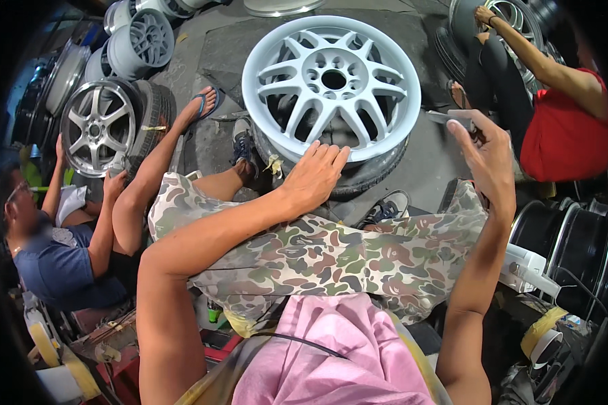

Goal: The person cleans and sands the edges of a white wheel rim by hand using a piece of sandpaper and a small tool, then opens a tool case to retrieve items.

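A pale grey alloy wheel rim [304, 86] with several paired spokes lies face up in front of me, on top of a black tire [368, 182]. My left hand [315, 177] is on its near edge, fingers bent together over the lip and thumb out of sight. To the right of the rim, my right hand [488, 152] is raised, apart from it. Pinched between its thumb and fingers is a small flat grey piece [458, 116] with a thin tip pointing at the rim; its exact kind is unclear.
At left, a seated person in a blue shirt [67, 260] handles a silver six-spoke wheel [98, 128]. A person in a red top [566, 128] works on another wheel [520, 23] at right. Grey rims [138, 44] stack far left; dark rims [574, 243] stand by my right elbow.
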A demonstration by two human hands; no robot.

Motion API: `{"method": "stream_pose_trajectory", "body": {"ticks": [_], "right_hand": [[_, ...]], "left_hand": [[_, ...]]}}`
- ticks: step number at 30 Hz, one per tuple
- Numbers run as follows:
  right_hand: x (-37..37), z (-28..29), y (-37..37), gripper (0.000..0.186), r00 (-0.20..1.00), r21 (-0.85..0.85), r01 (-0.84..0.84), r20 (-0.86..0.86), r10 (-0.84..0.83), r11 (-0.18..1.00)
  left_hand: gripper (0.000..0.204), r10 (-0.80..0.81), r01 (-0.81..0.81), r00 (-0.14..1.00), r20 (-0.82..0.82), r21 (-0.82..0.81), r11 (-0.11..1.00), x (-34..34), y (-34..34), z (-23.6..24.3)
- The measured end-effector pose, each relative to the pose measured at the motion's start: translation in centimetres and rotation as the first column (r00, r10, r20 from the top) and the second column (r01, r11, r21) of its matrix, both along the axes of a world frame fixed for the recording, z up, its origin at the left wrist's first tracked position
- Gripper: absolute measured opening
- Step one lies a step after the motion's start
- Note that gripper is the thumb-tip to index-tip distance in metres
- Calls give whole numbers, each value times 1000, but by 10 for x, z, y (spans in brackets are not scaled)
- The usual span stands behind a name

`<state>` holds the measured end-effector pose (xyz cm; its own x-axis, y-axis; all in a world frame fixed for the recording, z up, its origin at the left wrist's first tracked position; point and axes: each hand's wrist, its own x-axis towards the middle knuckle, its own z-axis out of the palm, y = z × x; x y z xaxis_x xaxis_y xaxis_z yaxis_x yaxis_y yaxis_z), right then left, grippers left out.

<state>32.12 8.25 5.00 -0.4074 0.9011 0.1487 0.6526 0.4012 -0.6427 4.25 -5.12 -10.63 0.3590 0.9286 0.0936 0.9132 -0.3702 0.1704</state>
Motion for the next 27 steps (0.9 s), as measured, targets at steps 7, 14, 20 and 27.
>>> {"method": "stream_pose_trajectory", "body": {"ticks": [7, 14, 20, 27], "right_hand": [[45, -21, 1, 26, 973, 6, 88, -216, -84, 996], [103, -66, -6, 29, 950, -85, 265, -149, -276, 960], [145, -172, -31, 25, 963, -125, 269, 5, -271, 955], [158, -277, -89, 27, 972, -238, 225, 118, -201, 945]], "left_hand": [[63, 61, -42, 986, -153, 124, 991, -22, -27, 4], [65, 90, -86, 967, -240, 24, 996, -67, -35, 21], [63, 211, -192, 891, -401, 88, 978, -84, -28, 25], [44, -19, 32, 999, 42, -340, 940, -19, -15, 74]]}}
